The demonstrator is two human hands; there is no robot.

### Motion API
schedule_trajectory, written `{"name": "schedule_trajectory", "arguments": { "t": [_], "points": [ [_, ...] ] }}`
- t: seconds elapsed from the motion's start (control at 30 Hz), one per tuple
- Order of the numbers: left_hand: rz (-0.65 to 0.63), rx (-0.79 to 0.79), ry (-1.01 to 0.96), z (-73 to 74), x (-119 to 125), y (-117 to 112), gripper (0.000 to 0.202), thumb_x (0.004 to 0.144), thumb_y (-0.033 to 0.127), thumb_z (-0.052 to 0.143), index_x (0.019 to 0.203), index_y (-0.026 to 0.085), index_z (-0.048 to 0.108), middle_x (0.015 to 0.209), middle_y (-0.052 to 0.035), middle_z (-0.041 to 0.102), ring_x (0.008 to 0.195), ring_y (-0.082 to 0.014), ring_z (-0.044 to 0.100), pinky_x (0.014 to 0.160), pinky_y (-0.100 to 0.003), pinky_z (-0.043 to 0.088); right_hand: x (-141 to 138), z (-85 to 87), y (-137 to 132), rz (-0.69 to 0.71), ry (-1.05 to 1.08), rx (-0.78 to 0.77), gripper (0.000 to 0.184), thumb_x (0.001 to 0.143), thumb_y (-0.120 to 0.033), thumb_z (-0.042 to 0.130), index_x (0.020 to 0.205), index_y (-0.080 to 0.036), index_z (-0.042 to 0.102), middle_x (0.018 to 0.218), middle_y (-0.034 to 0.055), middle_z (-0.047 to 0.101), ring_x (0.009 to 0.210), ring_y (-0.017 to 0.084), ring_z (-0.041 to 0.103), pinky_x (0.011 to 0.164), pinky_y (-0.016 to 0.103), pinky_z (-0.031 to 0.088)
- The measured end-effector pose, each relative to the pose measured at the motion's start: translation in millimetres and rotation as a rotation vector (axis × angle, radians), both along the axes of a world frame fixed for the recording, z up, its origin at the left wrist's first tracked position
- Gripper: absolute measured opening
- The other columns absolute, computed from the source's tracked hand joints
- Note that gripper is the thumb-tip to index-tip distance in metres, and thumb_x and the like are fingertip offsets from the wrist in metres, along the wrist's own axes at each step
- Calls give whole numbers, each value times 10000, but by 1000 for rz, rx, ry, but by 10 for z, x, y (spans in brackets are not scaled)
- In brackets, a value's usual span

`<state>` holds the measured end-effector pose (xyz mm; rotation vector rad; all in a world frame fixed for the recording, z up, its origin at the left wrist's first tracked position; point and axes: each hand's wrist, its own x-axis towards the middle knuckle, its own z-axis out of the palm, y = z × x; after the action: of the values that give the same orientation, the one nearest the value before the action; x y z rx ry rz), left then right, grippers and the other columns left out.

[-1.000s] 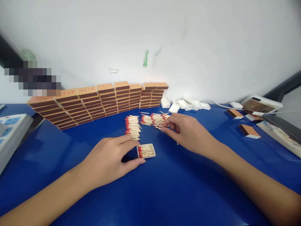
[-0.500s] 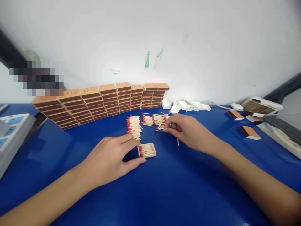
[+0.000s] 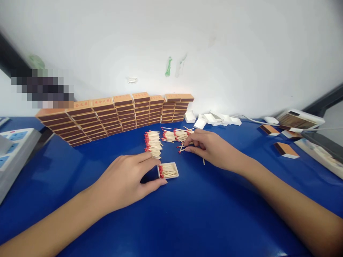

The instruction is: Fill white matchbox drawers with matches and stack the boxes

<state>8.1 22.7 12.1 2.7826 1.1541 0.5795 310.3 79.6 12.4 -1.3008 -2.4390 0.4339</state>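
A small white matchbox tray [image 3: 177, 170] lies on the blue table, holding several red-headed matches [image 3: 168, 170]. The thumb and index finger of my left hand [image 3: 134, 176] hold this tray by the near and far corners of its left end. Beyond it is a pile of matches [image 3: 153, 141] with heads to the left. My right hand [image 3: 207, 144] is at a second heap of matches [image 3: 182, 134], its fingertips pinched on a match [image 3: 181, 148] that slants down to the left. Under that palm a single loose match [image 3: 203, 161] sticks out. A smaller cluster of matches [image 3: 168, 136] lies between the heaps.
Stacked matchboxes [image 3: 118, 114] form a wall at the back left. Several white trays [image 3: 211, 119] lie behind my right hand. Loose matchboxes [image 3: 286, 150], a phone [image 3: 300, 119] and a cable [image 3: 249, 120] are at the right. A power strip [image 3: 16, 142] stands at the left edge.
My right fingers have shifted slightly left, and a slanting match now shows at their tips. My left hand and the tray stay in place.
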Motion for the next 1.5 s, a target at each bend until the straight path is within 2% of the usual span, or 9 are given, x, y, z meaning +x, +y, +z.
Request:
{"name": "schedule_trajectory", "arguments": {
  "t": [0.3,0.5,0.67,0.77,0.9,1.1,1.2,1.3,1.5],
  "points": [
    [-5,10,-7,14,-6,-3,273,992,441,711,1136,212,742,847,12,694,618,-128,626,570,-267,470,-60,89,-59,24,-97,19,210,1071,-251,544,887,-202,634,874,54,641,851,215,590,744,311,427],
    [-11,5,2,9,7,-4,278,978,443,732,1121,205,743,879,10,716,637,-133,643,591,-273,479,-55,112,-153,-6,-71,180,163,1079,-287,532,971,-199,616,966,60,617,738,179,559,679,315,432],
    [-2,-9,-15,18,5,-7,265,969,416,751,1113,194,750,874,9,712,638,-131,641,589,-269,481,-159,228,-277,-21,3,290,155,1090,-278,513,1007,-201,620,990,70,635,723,168,571,656,312,443],
    [-10,-13,-21,25,1,3,276,969,415,752,1132,193,748,863,14,708,630,-128,636,581,-267,478,-277,250,-377,27,41,221,142,1083,-288,563,997,-209,642,966,57,647,763,173,606,659,303,457],
    [-14,2,-30,18,21,22,273,957,410,768,1111,185,754,854,15,703,621,-127,632,574,-272,475,-417,142,-489,124,-4,98,91,1065,-219,585,1013,-193,655,994,55,670,786,172,640,686,310,483],
    [-24,8,-34,0,33,17,253,966,404,759,1093,185,749,855,13,701,617,-130,627,574,-280,471,-482,89,-556,159,-31,11,77,1041,-187,595,1018,-182,668,1024,53,666,779,164,642,675,305,483],
    [-19,-2,-33,4,18,12,251,956,395,771,1102,192,748,842,17,695,607,-126,620,567,-270,468,-451,150,-531,148,-22,10,76,1031,-193,612,997,-194,680,998,37,667,764,155,622,664,296,453],
    [-10,-2,-33,1,4,12,260,945,394,784,1112,198,749,847,20,697,600,-122,617,568,-267,470,-333,167,-420,59,-1,67,86,1034,-234,627,987,-209,694,915,21,658,772,164,610,683,295,433],
    [-11,1,-28,-22,3,14,253,949,398,779,1114,208,753,845,25,687,607,-119,611,571,-263,462,45,40,-72,-70,-95,141,96,1013,-236,621,1001,-196,708,924,50,639,733,178,573,667,305,405]
  ]
}}
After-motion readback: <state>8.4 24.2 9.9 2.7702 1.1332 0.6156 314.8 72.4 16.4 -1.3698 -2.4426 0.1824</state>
